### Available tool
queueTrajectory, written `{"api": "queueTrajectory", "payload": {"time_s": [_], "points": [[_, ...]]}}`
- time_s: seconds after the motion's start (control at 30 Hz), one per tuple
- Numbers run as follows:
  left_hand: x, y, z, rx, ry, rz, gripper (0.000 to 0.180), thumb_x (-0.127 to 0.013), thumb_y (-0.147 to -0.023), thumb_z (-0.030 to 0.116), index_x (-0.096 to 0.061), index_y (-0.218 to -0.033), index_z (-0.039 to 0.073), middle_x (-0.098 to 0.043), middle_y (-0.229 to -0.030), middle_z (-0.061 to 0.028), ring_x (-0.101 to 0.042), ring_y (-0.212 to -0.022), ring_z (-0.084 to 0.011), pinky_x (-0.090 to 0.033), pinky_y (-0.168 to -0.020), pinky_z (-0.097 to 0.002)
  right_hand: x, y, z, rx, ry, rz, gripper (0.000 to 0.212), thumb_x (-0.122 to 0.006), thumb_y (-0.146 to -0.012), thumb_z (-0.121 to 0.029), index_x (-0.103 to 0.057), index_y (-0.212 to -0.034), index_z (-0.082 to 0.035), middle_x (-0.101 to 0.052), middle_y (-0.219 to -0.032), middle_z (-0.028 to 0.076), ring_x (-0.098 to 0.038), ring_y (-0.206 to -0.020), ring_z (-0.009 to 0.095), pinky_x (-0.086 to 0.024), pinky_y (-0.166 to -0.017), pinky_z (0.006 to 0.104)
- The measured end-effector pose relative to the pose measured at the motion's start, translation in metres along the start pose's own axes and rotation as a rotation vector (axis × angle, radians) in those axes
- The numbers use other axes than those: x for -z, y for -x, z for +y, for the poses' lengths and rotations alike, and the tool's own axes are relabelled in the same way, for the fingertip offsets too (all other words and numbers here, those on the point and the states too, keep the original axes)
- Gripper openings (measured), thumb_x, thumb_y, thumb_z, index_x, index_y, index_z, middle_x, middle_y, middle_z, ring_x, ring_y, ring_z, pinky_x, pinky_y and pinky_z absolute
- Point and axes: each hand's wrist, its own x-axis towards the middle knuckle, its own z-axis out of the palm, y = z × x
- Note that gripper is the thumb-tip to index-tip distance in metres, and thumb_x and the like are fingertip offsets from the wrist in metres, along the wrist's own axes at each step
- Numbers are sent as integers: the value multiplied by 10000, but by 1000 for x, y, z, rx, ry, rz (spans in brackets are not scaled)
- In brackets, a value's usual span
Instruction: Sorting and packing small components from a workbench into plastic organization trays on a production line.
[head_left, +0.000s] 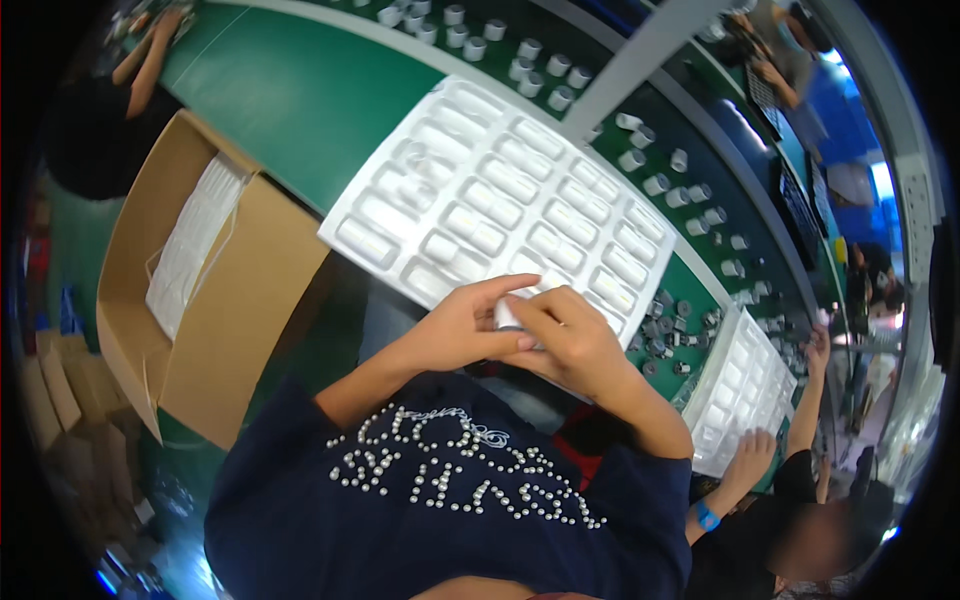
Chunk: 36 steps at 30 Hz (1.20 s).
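While between two hands (455,325) (578,345), one cylinder (505,317)

Looks like a factory workshop, busy with handwork at several places. Shows as much in a long green counter (290,100), in many near-identical small white cylinders (474,48) set out along its far edge, and in molded white trays (345,212) with rows of pockets at its near edge. Adds an open cardboard box (250,310) against the near edge, a metal post (632,70) by the far edge, and co-workers (95,140) toward the left and right ends.
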Motion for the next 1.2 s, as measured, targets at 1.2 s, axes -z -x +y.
{"api": "queueTrajectory", "payload": {"time_s": [1.2], "points": [[63, 21, 33, -465, -1484, 473, 358, -734, -761, 78, -596, -1085, 13, -637, -1050, -127, -564, -1038, -262, -446, -880, -375, 160, 72, 327, -1449, -97, 102, 283, -816, -679, -198, -664, -768, 24, -627, -654, 85, -618, -560, 172, -486, -500, 285]]}}
